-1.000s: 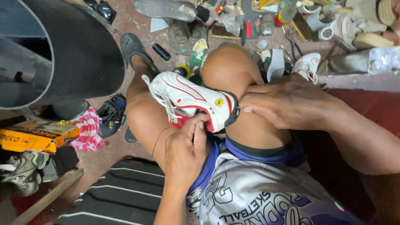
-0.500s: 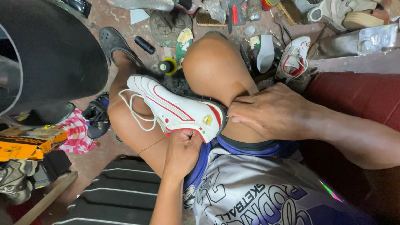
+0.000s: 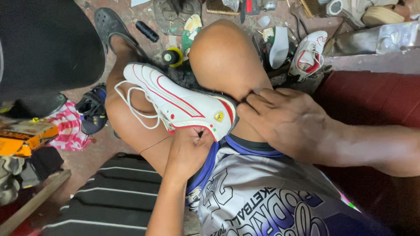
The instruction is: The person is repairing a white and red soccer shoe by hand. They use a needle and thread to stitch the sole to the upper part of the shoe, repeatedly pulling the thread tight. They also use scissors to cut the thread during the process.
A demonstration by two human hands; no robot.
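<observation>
Sneaker [image 3: 179, 102] lower across thighs than before

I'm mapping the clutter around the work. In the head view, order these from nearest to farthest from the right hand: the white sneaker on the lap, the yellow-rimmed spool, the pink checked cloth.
1. White sneaker: touching the right hand at its heel.
2. Yellow-rimmed spool: on the floor, beyond the knee.
3. Pink checked cloth: far left, on the floor.

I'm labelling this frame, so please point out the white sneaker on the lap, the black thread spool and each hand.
white sneaker [image 3: 183, 102], head view, on its side panel.
black thread spool [image 3: 147, 31], head view, mid-body.
left hand [image 3: 188, 148], head view, back of hand.
right hand [image 3: 284, 120], head view, back of hand.
</observation>
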